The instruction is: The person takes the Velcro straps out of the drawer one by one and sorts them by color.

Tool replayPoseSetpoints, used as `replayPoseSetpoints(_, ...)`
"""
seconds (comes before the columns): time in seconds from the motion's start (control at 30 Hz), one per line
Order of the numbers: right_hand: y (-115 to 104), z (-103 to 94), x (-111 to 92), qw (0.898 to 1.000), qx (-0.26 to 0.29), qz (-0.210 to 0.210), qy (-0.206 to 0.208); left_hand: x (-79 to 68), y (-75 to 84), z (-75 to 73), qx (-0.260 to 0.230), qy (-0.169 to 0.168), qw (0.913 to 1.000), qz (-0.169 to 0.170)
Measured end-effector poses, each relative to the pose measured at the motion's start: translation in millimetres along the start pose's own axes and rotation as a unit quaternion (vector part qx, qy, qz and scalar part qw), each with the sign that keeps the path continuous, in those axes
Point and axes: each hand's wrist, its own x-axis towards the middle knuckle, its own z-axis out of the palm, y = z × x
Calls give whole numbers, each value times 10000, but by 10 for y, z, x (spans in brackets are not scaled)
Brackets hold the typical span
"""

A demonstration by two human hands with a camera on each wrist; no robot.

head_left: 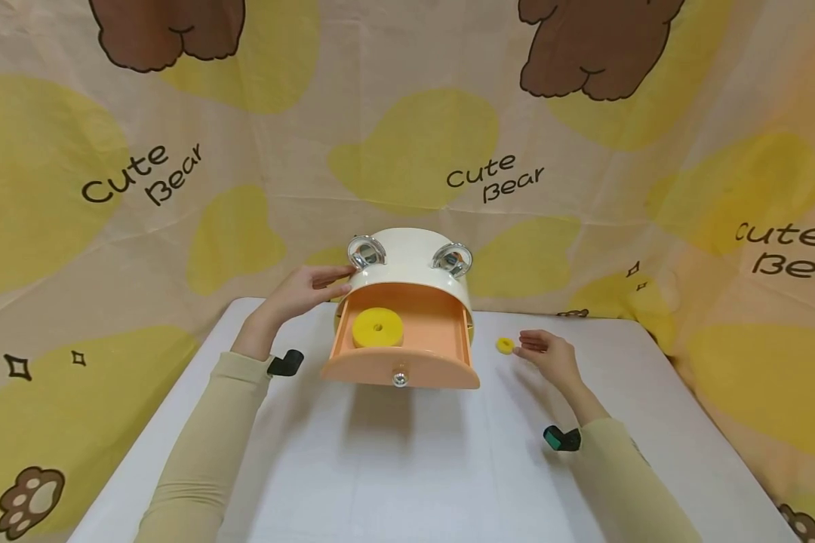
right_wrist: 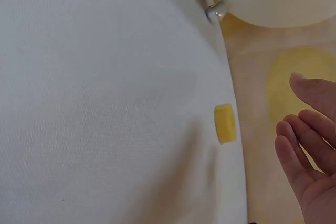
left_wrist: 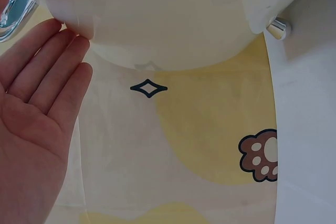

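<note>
At the near edge of the scene, both sleeves (head_left: pixel 204 445) run off out of view, so the arms are cut short. A round knob (head_left: pixel 400 379) sits midway on the front of an orange drawer (head_left: pixel 435 313), which stands pulled out towards the person, its inside lying open from above. A thick yellow disc (head_left: pixel 365 332) rests at the drawer's left; its underside is hidden, and how deep its centre hole goes is hard to make out.

To the right, the right hand (head_left: pixel 555 360) hangs loosely curved and holds nothing, its thumb near a small yellow piece (right_wrist: pixel 225 123) on the white table (head_left: pixel 407 490), seemingly placed there for easy reach. Whether thumb and piece touch, I cannot tell.

Well apart from it, the left hand (head_left: pixel 297 292) has straight fingers set against the left side of the white body (head_left: pixel 409 256), probably to steady it, without gripping. What bears that body from below is hidden. Beyond hangs a patterned cloth (head_left: pixel 407 151), its brown bears cut off at the top.
</note>
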Motion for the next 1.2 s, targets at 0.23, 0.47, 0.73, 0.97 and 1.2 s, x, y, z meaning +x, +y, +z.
replayPoseSetpoints(0.23,-223,-96,-95,9994,-17,-344,78,1,-10,-3,12,-13,10000,41)
replayPoseSetpoints(0.47,-501,-210,-192,9987,-5,-514,32,-11,14,-1,24,-19,10000,20)
replayPoseSetpoints(0.73,-773,-309,-249,9974,-106,-706,-96,7,-6,2,-2,-43,10000,-7)
replayPoseSetpoints(0.97,-1001,-410,-272,9962,-129,-826,-248,-4,14,-8,-66,-41,9999,82)
replayPoseSetpoints(1.2,-1222,-488,-296,9956,49,-793,-492,8,2,-9,-29,-51,10000,50)
